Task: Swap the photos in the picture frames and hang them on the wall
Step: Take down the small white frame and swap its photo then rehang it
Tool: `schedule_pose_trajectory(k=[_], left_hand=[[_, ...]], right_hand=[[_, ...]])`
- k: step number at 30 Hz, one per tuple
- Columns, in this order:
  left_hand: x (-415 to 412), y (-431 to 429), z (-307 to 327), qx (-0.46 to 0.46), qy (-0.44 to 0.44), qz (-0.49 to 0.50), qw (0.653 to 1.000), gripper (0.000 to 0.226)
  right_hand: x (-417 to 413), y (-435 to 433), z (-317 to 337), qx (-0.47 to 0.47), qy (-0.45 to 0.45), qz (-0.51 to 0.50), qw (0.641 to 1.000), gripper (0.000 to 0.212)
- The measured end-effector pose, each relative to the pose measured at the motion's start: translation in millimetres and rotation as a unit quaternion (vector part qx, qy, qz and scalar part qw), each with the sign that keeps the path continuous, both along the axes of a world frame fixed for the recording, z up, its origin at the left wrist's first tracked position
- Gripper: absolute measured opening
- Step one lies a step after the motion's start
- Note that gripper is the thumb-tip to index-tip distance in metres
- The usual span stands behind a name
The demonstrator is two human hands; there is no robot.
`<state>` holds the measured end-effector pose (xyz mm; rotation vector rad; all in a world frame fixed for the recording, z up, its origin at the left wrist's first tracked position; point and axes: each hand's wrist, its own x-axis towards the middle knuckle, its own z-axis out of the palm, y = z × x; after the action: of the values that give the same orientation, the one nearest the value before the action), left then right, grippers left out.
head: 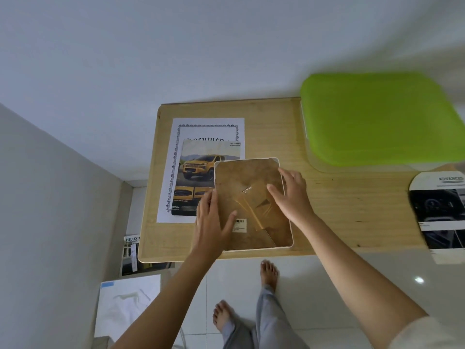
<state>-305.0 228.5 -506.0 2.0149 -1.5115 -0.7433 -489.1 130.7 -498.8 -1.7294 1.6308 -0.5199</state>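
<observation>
The picture frame [251, 172] is found face-down on the wooden table [352, 210], its near short edge just inside the table's front edge, with bare tabletop left open to its right as far as a dark brochure [440, 212] overhanging the front edge and a green-lidded box [377, 119] at the back. To the left, the frame's corner is laid over a yellow-truck photo [198, 167], itself resting on a bordered document sheet [208, 127]. The left hand [214, 222] is placed flat across the frame's left edge, fingers straight, thumb spread toward a barcode sticker [239, 224]; the right hand [292, 195] is laid on the brown backing near the right edge, fingers extended — nothing is gripped by either. The long axis is directed away from the person, the near end slightly rightward.
</observation>
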Motion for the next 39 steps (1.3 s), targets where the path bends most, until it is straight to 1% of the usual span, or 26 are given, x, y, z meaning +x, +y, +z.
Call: schedule_pose_trajectory(k=[2,4,7,9,14,17,21,34,39], left_hand=[[-2,25,-5,0.027,-0.023,-0.048,0.998,0.093],[-5,42,-9,0.05,-0.06,-0.077,0.994,0.105],[-6,48,-14,0.06,-0.109,-0.089,0.988,0.115],[-7,46,-15,0.071,-0.121,-0.088,0.986,0.118],[-8,45,-17,0.072,-0.136,-0.084,0.985,0.118],[-8,45,-15,0.071,-0.14,-0.085,0.984,0.118],[-9,46,-14,0.071,-0.138,-0.083,0.984,0.118],[-10,46,-14,0.069,-0.138,-0.079,0.985,0.116],[-10,46,-14,0.063,-0.138,-0.08,0.985,0.116]], right_hand=[[7,-19,0,0.004,0.027,0.003,1.0,0.057],[12,-29,0,-0.005,0.052,0.009,0.999,0.056],[14,-29,-4,-0.038,0.097,0.018,0.994,0.056],[14,-29,-6,-0.046,0.098,0.013,0.994,0.056],[16,-37,-3,0.013,0.023,-0.018,1.0,0.056],[16,-43,0,0.04,-0.005,-0.031,0.999,0.057],[16,-49,4,0.056,-0.002,-0.037,0.998,0.059],[22,-49,13,0.034,0.026,-0.036,0.998,0.062],[18,-50,11,0.048,0.019,-0.022,0.998,0.066]])
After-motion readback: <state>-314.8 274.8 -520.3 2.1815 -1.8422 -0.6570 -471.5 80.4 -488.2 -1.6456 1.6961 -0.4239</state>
